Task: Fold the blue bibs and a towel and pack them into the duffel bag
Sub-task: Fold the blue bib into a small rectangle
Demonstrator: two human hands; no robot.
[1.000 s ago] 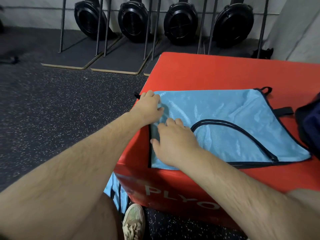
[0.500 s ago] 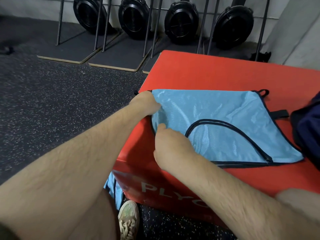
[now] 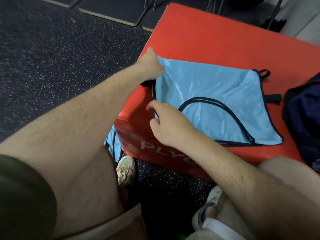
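A light blue mesh bib with dark piping [image 3: 216, 94] lies on a red padded plyo box [image 3: 216, 40]. The left hand [image 3: 149, 66] pinches its ten o'clock corner; the right hand [image 3: 168, 123] pinches its eight o'clock edge. A navy duffel bag [image 3: 304, 115] sits at three o'clock.

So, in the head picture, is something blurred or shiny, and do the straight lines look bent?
Head view: soft motion blur over all, clearest on the right hand and the speckled floor; the bib shows pale glossy streaks of glare; the wide lens bows the box edges and swells both forearms near the frame; the bag at the right edge is dark and lacks detail.
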